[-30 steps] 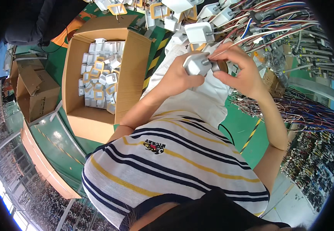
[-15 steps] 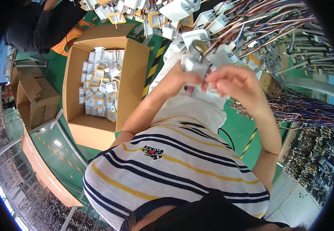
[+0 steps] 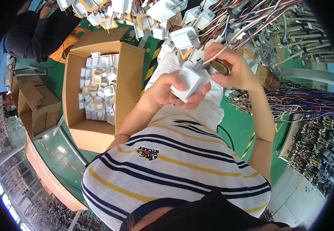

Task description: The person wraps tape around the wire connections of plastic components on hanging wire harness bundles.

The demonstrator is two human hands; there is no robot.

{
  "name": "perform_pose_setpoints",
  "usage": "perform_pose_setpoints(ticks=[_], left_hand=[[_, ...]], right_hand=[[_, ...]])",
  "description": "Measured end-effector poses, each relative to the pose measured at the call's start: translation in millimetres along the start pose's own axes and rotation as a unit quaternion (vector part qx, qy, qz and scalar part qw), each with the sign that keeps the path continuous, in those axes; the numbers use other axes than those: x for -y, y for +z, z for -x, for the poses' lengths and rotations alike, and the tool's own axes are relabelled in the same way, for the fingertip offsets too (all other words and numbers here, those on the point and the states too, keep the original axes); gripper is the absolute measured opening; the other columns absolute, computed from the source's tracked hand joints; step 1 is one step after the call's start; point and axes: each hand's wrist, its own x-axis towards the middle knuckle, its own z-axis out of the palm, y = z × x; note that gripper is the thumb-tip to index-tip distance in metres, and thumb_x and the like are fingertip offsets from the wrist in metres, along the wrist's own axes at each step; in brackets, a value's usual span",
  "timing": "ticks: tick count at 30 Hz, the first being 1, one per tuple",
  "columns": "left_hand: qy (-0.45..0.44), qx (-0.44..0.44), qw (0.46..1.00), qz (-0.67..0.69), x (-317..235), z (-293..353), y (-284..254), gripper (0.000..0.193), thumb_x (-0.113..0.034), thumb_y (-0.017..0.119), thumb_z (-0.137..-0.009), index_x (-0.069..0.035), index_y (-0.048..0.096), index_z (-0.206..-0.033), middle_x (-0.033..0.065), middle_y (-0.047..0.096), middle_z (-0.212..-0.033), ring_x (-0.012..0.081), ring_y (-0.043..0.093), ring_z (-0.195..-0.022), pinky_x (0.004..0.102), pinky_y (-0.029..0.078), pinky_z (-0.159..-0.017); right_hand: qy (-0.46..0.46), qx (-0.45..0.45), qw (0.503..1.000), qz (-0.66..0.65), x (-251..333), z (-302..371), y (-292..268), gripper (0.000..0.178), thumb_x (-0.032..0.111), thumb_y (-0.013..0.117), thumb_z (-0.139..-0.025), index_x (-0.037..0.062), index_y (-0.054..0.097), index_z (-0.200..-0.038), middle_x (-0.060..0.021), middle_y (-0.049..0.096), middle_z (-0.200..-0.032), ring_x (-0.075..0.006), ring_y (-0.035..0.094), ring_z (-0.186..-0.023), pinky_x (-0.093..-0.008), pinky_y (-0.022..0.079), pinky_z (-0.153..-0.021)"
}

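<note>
My left hand [image 3: 167, 90] is closed around a white box-shaped plastic housing [image 3: 192, 82] with rounded edges, held tilted in front of my lap. Beside it, my right hand [image 3: 232, 68] curls its fingers around a round piece [image 3: 220, 67] with a brassy rim and dark face; its exact kind is unclear. The right fingertips are close to the housing's far end, where a thin pale wire [image 3: 222, 49] runs up and to the right. Just beyond my hands lie similar white housings [image 3: 185, 37], several with wires and tan square frames.
A large open cardboard box [image 3: 130, 77] full of white housings and tan frames stands at left. A smaller brown carton [image 3: 40, 104] is farther left. Wire bundles [image 3: 282, 102] and grey cables [image 3: 305, 46] fill the right. Another person's dark sleeve [image 3: 40, 34] shows at upper left.
The white housing has turned and come lower, with my left fingers now wrapped around it. My right hand has moved up to the round brassy piece, which was hanging beyond the housing.
</note>
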Motion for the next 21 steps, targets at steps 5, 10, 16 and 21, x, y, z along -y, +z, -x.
perform_pose_setpoints(ticks=[5, 10, 16, 21], left_hand=[[0.181, -0.327, 0.781, -0.499, 10.8, -10.8, -19.3, 0.044, -0.019, 0.065, -0.071, 0.002, 0.059, -0.109, 0.0164, 0.064, -0.078, 0.0248, 0.060, -0.059, 0.0345, 0.047, -0.056], [0.112, -0.411, 0.661, -0.617, 12.1, -7.5, -13.0, 0.049, -0.021, 0.071, -0.074, 0.001, 0.056, -0.116, 0.0215, 0.067, -0.087, 0.0308, 0.066, -0.076, 0.0411, 0.052, -0.069], [-0.047, -0.254, 0.868, -0.424, -0.2, -9.4, 2.2, 0.051, -0.034, 0.069, -0.087, 0.000, 0.057, -0.123, 0.0131, 0.067, -0.100, 0.0201, 0.064, -0.084, 0.0348, 0.051, -0.080], [-0.026, -0.116, 0.973, -0.199, 0.7, -5.2, 6.7, 0.052, -0.040, 0.061, -0.092, 0.003, 0.057, -0.122, 0.0115, 0.066, -0.101, 0.0197, 0.065, -0.085, 0.0327, 0.052, -0.082]], right_hand=[[0.173, -0.140, 0.973, -0.068, 9.0, 28.7, 32.2, 0.033, 0.018, 0.074, -0.085, 0.0004, 0.064, -0.111, -0.0038, 0.060, -0.108, -0.0140, 0.058, -0.097, -0.0274, 0.047, -0.085], [0.120, -0.175, 0.901, -0.379, 12.4, 39.4, 43.2, 0.040, 0.021, 0.067, -0.093, 0.0004, 0.057, -0.126, -0.0058, 0.060, -0.114, -0.0152, 0.058, -0.102, -0.0301, 0.046, -0.093], [0.004, -0.182, 0.983, -0.031, -2.1, 31.4, 25.6, 0.071, 0.015, 0.081, -0.076, 0.0097, 0.050, -0.140, -0.0027, 0.055, -0.129, -0.0170, 0.050, -0.118, -0.0361, 0.047, -0.093], [-0.030, 0.001, 0.999, 0.024, -10.5, 15.3, 7.8, 0.062, 0.022, 0.084, -0.067, 0.0072, 0.064, -0.123, -0.0075, 0.061, -0.118, -0.0222, 0.057, -0.107, -0.0377, 0.044, -0.093]])
